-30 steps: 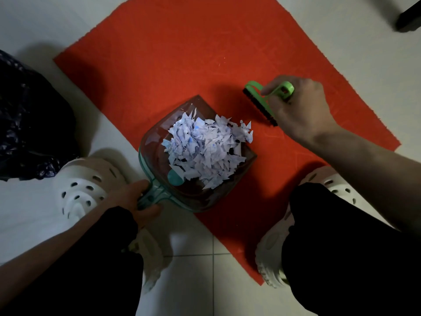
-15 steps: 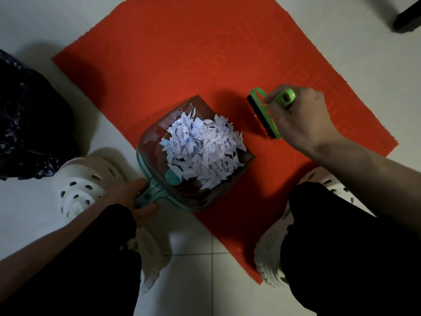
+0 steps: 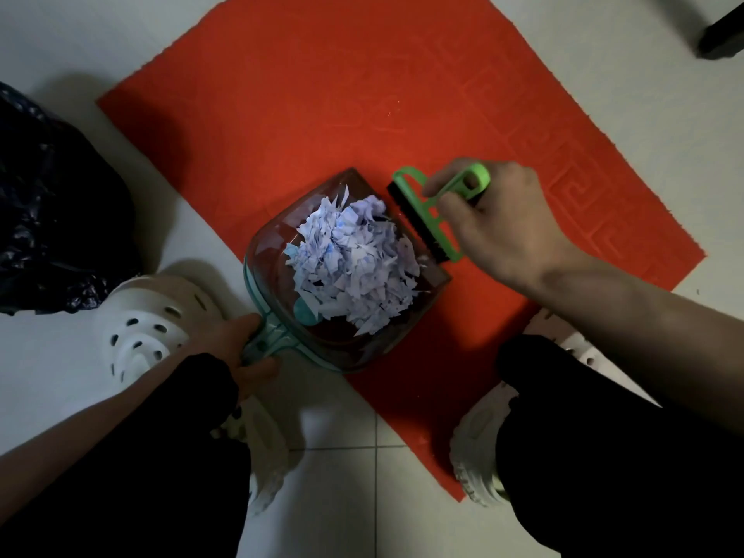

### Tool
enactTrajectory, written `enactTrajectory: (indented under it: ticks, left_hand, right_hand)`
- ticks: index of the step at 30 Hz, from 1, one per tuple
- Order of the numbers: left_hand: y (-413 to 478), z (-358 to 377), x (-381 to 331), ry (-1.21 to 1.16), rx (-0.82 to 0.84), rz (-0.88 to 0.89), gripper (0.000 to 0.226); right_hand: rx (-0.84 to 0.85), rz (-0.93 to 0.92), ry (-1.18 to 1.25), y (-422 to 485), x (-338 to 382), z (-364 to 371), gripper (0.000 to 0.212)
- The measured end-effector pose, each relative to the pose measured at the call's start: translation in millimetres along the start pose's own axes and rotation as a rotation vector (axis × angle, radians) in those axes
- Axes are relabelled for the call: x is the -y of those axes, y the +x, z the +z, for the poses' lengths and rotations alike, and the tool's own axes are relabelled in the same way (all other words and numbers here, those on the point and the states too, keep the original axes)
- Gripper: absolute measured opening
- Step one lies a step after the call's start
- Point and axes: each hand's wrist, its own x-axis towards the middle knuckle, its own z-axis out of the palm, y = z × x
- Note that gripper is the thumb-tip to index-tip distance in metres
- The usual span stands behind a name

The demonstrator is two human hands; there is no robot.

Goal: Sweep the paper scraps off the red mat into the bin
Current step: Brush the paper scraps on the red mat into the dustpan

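Filling dustpan (image 3: 267, 271), paper scraps (image 3: 350, 259), left grip (image 3: 235, 342) round its handle (image 3: 263, 345), right grip (image 3: 501, 223) holding brush (image 3: 427, 219)

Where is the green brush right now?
In the head view, the green brush is right of centre on the red mat, held by the right hand, its bristles against the dustpan mouth.

The mat (image 3: 322, 94) is a strong orange-red with a raised key-fret border (plainest along its right side). The paper scraps (image 3: 350, 267) are white to pale lilac, flecked with blue. The dustpan (image 3: 269, 283) is clear with a teal rim and handle; the brush (image 3: 437, 232) is bright green with black bristles. The floor (image 3: 342, 497) is off-white tile with grey grout, the bin bag (image 3: 48, 195) glossy black, the clogs (image 3: 145, 324) white.
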Motion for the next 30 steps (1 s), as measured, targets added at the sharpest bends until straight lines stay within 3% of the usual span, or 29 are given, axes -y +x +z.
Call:
enactTrajectory:
  ticks: [7,12,16,21,26,30]
  left_hand:
    - [-0.4,3.9,4.4,-0.064,-0.007,-0.001,0.026]
    - [1.9,7.0,9.4,-0.063,-0.004,0.006,0.038]
    - [2.7,7.0,9.7,-0.033,-0.009,0.011,0.038]
    - [2.8,7.6,8.5,-0.042,-0.008,0.010,0.028]
    - [2.9,5.5,5.2,-0.039,0.015,0.011,0.020]
    - [2.3,5.8,3.8,-0.020,-0.011,0.024,0.018]
  right_hand:
    - [-0.064,0.131,-0.123,11.7,-29.5,-7.3,0.019]
    - [0.085,-0.023,-0.154,-2.2,-12.9,21.1,0.020]
    - [0.048,-0.044,-0.017,-5.0,-4.5,11.5,0.020]
    - [-0.045,0.052,-0.096,11.2,-18.3,-6.4,0.022]
    - [0.071,0.023,-0.130,8.4,-15.6,13.6,0.020]
    - [0.091,-0.012,-0.010,0.2,-3.7,18.6,0.023]
